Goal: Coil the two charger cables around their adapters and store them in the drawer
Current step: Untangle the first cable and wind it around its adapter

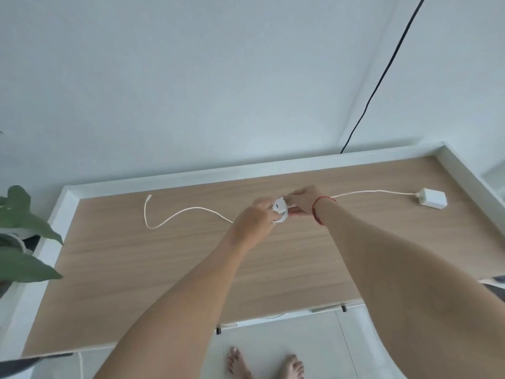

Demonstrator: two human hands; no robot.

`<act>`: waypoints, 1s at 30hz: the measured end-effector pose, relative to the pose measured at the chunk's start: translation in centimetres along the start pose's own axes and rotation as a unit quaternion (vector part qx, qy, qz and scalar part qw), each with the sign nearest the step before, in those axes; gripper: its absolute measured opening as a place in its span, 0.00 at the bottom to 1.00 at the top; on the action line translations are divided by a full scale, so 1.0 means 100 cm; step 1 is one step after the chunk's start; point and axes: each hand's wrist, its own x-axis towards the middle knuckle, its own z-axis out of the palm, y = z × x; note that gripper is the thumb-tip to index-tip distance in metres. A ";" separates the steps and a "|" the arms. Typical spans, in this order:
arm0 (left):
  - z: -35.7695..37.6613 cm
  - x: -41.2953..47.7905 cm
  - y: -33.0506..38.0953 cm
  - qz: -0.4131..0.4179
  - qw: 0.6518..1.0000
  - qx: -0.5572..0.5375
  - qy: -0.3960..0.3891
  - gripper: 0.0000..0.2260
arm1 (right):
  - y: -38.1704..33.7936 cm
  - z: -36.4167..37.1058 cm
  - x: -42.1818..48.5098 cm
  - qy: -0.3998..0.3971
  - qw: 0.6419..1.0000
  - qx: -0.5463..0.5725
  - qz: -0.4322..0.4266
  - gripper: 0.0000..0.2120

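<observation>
My left hand (255, 221) grips a white round-cornered adapter (279, 209) just above the middle of the wooden desk (169, 258); white cable is wound around it. My right hand (303, 202) pinches that cable at the adapter's right side. A loose white cable (175, 216) trails left from under my left hand, and its plug end lies near the back left. A second white adapter (433, 198) lies at the far right. Its cable (374, 191) runs left and disappears behind my right wrist. I cannot tell which adapter the left cable belongs to.
A white raised rim (246, 169) borders the desk at the back and sides. Green plant leaves (21, 222) overhang the left edge. A black cord (382, 77) hangs down the wall at the back right. Below the desk's front edge are white panels and bare feet (265, 365) on a tiled floor.
</observation>
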 end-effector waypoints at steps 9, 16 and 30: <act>0.086 -0.014 0.008 0.082 0.994 0.060 0.032 0.13 | 0.074 -0.012 0.029 0.010 0.997 0.057 0.040 0.12; 0.086 -0.008 0.006 0.096 0.989 0.103 -0.041 0.08 | 0.082 -0.010 0.044 0.049 0.996 0.029 0.075 0.09; 0.087 -0.002 0.016 0.111 0.984 0.114 -0.078 0.10 | 0.084 -0.010 0.049 0.105 0.989 0.014 0.103 0.17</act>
